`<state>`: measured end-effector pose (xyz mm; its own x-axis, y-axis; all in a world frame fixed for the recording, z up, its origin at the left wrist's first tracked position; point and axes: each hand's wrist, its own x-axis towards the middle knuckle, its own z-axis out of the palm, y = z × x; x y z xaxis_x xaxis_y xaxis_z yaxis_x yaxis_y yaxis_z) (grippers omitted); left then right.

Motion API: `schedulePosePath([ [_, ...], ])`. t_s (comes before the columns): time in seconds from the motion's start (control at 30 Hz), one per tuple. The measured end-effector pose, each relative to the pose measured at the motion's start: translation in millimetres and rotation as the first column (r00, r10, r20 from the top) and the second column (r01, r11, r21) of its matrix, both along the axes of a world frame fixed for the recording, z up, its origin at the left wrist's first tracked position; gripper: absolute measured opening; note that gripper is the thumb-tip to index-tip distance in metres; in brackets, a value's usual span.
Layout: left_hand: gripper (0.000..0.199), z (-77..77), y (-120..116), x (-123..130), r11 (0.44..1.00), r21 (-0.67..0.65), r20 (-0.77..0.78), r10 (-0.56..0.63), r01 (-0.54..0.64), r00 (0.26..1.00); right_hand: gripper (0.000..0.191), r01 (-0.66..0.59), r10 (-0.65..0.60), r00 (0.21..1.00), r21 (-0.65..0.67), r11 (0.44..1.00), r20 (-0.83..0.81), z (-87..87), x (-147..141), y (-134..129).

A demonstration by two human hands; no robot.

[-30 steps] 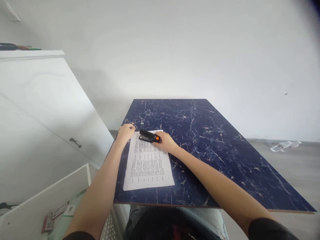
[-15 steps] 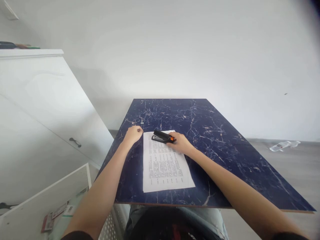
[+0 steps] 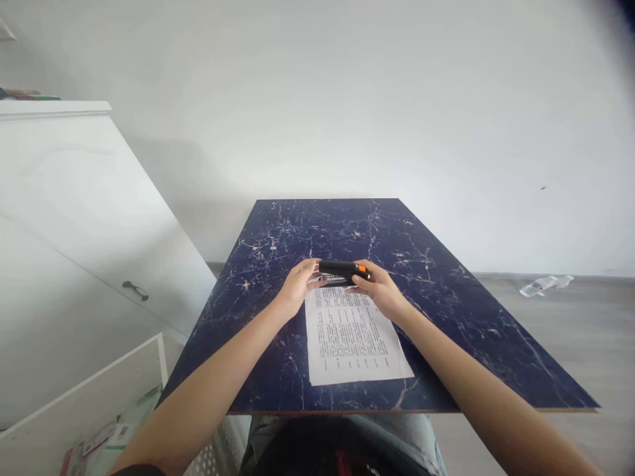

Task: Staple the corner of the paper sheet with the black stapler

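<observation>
A black stapler point(image 3: 338, 268) with an orange piece at its right end is held level between my two hands. My right hand point(image 3: 380, 291) is closed around that right end, thumb toward me. At the opposite end, my left hand point(image 3: 297, 284) grips the stapler between fingers and thumb. Below it, printed paper sheets point(image 3: 354, 344) lie on the dark blue marbled table point(image 3: 317, 231), their far edge partly hidden by the stapler and hands.
A small pale piece point(image 3: 273, 248) lies on the table left of the stapler. A white cabinet point(image 3: 74, 198) and an open drawer point(image 3: 161, 357) holding several items stand at left. A clear plastic object point(image 3: 543, 285) sits on the floor at right.
My left hand has left the paper's far left corner and moved right onto the stapler's left end. My right hand has turned the stapler nearly level. The paper appears further right in view.
</observation>
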<state>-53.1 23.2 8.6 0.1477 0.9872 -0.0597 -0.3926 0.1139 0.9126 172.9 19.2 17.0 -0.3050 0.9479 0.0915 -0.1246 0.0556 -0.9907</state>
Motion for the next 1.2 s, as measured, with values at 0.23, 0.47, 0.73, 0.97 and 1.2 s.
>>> schedulePosePath([
  [0.23,0.025,-6.3,2,-4,0.991,-0.117,0.044,0.072,-0.066,0.996,0.033,0.006,-0.028,0.986,-0.131,0.991,-0.167,-8.8,4,1],
  [0.47,0.012,-19.2,1,9,0.978,-0.204,0.272,0.020,0.037,0.962,0.038,0.030,-0.057,0.988,-0.185,0.982,-0.141,-17.1,-7,3],
  [0.73,0.018,-14.1,-1,9,0.972,-0.231,0.270,0.013,0.051,0.963,0.032,0.171,-0.181,0.982,-0.161,0.972,-0.054,-33.3,-4,14],
  [0.97,0.021,-13.9,-2,10,0.978,-0.202,0.254,-0.004,0.057,0.967,0.037,0.036,-0.057,0.992,-0.179,0.983,-0.114,-15.4,0,4],
  [1.2,0.019,-13.1,-5,8,0.996,0.082,-0.086,0.043,-0.036,0.995,0.037,0.070,-0.086,0.988,-0.118,0.990,-0.131,-14.0,3,4],
])
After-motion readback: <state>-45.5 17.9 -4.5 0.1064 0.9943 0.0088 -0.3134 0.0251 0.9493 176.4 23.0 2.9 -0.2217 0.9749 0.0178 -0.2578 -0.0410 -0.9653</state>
